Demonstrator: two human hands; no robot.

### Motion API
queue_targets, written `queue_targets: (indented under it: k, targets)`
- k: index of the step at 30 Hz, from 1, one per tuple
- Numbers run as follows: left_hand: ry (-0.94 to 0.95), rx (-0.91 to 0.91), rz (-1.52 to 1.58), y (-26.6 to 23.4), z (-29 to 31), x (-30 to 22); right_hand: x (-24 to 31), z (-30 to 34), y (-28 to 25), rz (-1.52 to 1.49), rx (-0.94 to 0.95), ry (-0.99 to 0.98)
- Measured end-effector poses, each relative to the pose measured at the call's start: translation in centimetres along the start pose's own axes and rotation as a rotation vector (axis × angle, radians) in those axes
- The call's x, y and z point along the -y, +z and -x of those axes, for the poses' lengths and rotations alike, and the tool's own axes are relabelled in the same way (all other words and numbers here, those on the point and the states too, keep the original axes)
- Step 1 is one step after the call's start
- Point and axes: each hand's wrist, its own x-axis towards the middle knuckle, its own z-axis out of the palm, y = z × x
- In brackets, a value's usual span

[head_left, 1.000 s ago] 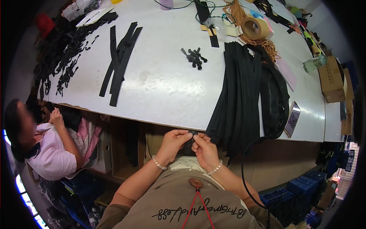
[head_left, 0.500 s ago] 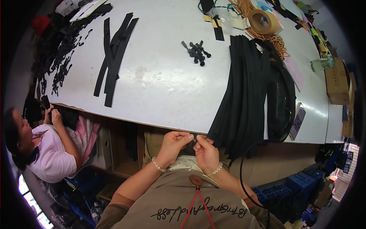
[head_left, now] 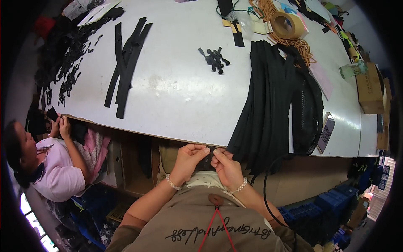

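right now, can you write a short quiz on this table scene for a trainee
1. True or false: the small heap of black pieces lies between the crossed flat black strips and the thick bundle of long black strips.
2. Which side of that bundle is the flat, phone-like rectangle on: A left, B right, C on top?
3. What is between the left hand and the right hand?

Key: 1 true; 2 B; 3 a small dark piece, mostly hidden by the fingers.
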Motion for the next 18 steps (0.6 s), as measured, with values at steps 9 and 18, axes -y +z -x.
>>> queue_targets:
  k: [9, 18]
  targets:
    - [-0.076, 0.027, 0.011, -0.61, -0.10, 0.65, -0.35, -0.28, -0.53, -0.023, 0.009, -0.023]
    - [-0.039, 0.073, 0.118, -0.55, -0.49, 1.10, -0.72, -0.36, 0.33, -0.188, -0.083, -0.022]
